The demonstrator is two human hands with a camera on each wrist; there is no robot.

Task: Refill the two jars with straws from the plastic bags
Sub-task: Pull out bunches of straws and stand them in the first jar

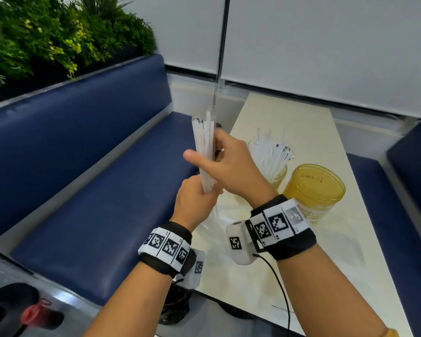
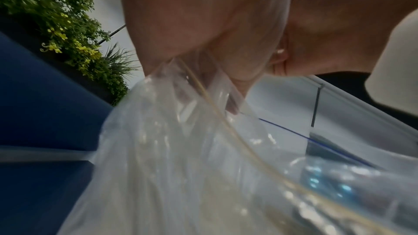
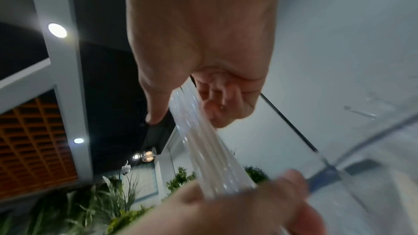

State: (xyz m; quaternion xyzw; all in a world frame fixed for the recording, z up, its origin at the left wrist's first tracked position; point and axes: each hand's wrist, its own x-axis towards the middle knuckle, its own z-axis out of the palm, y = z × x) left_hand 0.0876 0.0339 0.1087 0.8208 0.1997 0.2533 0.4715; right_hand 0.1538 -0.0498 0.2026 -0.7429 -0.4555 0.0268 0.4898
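1. Head view shows both hands raised over the left edge of the counter (image 1: 309, 132), above the gap between it and the blue bench seat (image 1: 102, 181).
2. The left hand (image 1: 197, 200) is curled round the lower end of a bundle of white straws (image 1: 204, 147), gripping it together with the neck of a clear plastic bag (image 2: 172, 158) that hangs down below the fist.
3. The right hand (image 1: 231, 164) is higher on the same bundle; its fingers are wrapped round the middle of the straws, while the thumb (image 1: 192, 155) sticks out to the left, off the bundle.
4. The straws stand nearly upright, and their tops fan slightly above the right hand.
5. Right wrist view shows the straws running from the curled fingers (image 3: 217, 99) down to the left hand (image 3: 237, 208), which is blurred in the foreground.
6. Left wrist view shows the bag's wrinkled film spreading out from under the left hand (image 2: 203, 24); whether any straws are inside it cannot be told.
7. On the counter, just right of the hands, stands a yellowish jar (image 1: 278, 175) already holding many clear-wrapped straws (image 1: 272, 154) that lean in different directions.
8. Beside it, towards the right edge of the counter, stands a second yellow jar (image 1: 314, 190), and no straws show above its rim.
9. Green plants (image 1: 46, 35) rise behind the bench back.
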